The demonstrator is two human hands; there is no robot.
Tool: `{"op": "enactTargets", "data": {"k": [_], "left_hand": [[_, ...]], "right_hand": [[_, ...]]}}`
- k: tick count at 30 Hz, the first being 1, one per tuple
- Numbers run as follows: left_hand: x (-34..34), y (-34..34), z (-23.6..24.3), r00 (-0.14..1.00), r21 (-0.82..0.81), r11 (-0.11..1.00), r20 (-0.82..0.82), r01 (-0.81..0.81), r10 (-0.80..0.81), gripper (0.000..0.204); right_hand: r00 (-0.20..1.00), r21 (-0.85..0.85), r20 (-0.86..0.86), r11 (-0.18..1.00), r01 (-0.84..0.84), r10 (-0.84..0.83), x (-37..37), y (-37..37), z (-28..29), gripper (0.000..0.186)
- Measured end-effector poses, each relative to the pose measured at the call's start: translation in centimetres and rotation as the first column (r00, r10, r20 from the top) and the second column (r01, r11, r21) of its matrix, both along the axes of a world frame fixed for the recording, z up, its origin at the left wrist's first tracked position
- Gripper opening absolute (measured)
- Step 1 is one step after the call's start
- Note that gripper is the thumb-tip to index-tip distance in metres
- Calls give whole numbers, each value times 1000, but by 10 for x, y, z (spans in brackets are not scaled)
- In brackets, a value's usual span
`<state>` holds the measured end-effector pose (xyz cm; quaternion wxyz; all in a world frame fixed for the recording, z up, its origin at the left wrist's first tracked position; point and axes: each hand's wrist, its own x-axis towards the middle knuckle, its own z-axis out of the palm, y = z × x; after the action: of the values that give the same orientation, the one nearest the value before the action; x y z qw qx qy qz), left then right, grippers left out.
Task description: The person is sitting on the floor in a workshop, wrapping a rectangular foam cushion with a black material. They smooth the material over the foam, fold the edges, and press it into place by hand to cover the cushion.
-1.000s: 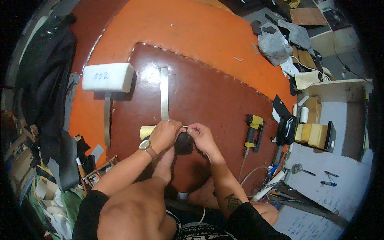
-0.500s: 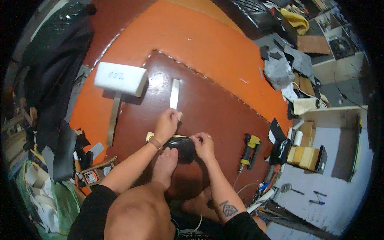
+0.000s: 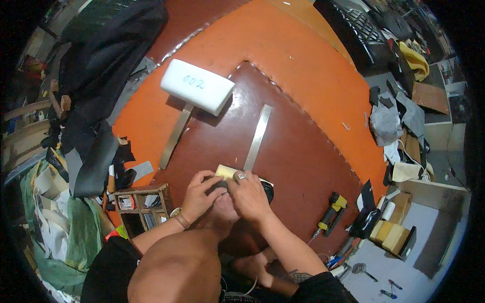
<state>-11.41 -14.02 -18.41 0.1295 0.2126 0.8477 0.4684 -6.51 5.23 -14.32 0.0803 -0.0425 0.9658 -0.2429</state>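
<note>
I see the fingers of the left hand (image 3: 198, 196) curled down onto a small yellow block (image 3: 225, 171), clamped on its near edge. The right hand (image 3: 248, 195) presses beside it, its ringed fingers (image 3: 241, 178) closed over a dark object (image 3: 266, 191) that is mostly hidden; I cannot tell its kind. Both hands touch each other. The block lies on the dark brown sheet (image 3: 298, 151) covering the orange tabletop (image 3: 283, 55), at the near end of a metal ruler (image 3: 257, 137). Farther off I note a white foam block (image 3: 197, 87), a second metal strip (image 3: 176, 136), and a yellow-black tool (image 3: 329, 216) to the right.
</note>
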Motion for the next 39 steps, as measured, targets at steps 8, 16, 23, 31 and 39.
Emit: {"op": "enactTargets", "data": {"k": [8,16,23,31,39], "left_hand": [[5,11,-4,998,60,998,-50,-27,30,21],[-21,4,-10,981,41,999,192,27,-34,15],[-1,3,-18,988,152,985,139,-84,63,19],[-20,-3,-13,945,127,992,324,12,-53,20],[-13,-7,-8,992,44,996,99,75,-79,43]], "right_hand": [[977,-75,-157,984,-159,146,-11,17,-19,21],[999,-271,13,962,-34,39,-25,20,-17,29],[989,-301,-113,945,-130,101,-22,14,-32,34],[994,-390,46,914,108,-98,-16,9,-35,20],[915,-430,321,824,369,-242,-37,12,-42,21]]}}
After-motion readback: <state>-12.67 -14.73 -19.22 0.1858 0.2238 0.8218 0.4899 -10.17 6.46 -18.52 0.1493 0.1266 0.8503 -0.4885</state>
